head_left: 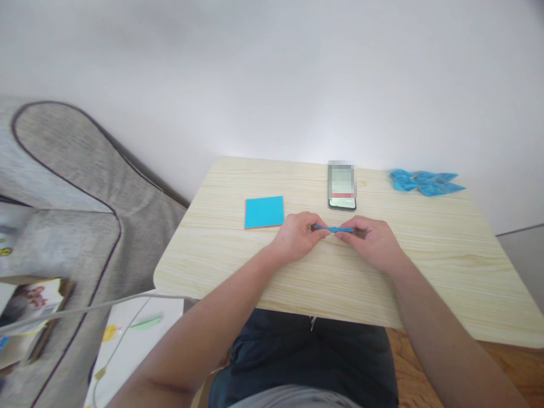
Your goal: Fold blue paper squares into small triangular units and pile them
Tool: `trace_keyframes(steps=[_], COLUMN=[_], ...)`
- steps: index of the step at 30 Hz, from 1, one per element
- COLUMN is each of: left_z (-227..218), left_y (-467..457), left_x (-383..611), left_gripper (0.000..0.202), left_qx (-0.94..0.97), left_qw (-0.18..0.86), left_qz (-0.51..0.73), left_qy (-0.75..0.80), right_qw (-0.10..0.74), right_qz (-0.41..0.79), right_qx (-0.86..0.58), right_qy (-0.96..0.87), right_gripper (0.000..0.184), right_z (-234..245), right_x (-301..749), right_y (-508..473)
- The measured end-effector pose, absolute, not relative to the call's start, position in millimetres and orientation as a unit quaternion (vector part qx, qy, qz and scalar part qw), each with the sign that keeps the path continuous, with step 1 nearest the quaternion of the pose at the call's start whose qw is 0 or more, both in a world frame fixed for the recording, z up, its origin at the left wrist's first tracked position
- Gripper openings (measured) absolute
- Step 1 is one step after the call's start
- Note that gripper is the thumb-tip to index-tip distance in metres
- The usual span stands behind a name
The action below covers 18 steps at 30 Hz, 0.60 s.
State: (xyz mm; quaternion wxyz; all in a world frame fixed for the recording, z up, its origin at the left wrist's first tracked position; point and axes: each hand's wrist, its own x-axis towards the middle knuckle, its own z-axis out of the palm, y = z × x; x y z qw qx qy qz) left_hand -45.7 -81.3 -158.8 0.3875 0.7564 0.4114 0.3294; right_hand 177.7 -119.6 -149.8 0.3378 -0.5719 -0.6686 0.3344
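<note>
Between my two hands, just above the wooden table [331, 283], is a narrow piece of folded blue paper [335, 229], seen nearly edge-on. My left hand [300, 235] pinches its left end between thumb and fingers. At the right end, my right hand [374, 238] grips it the same way. The fingertips cover both ends of the paper. A stack of square blue paper [264, 212] with an orange edge lies left of my left hand. Several folded blue paper pieces [425, 182] sit in a group at the back right.
A phone [342, 184] with a blurred screen lies beyond my hands. The white wall [297, 85] rises behind the table. To the left are a grey sofa [136, 238], a cable [127, 300] and a box of books [38, 306].
</note>
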Motion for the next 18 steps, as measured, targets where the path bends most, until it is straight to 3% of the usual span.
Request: trace_keyframes(steps=[8,18], left_z=[-154.7,-157.0], left_y=[-78.6,-75.4], left_x=[-47.9,-50.4], left_gripper=[0.009,0.010], left_qx=[0.800,0.798], left_qw=[0.312,0.319], left_qz=[0.321,0.319], left_qy=[0.399,0.400], right_qw=[0.330,0.336], right_qz=[0.336,0.331], right_qx=[-0.584,-0.573], right_qy=[-0.662,-0.670], right_gripper=[0.021,0.019], right_z=[-143.5,-143.3], right_x=[179.7,191.1], right_y=[-119.6,-119.1])
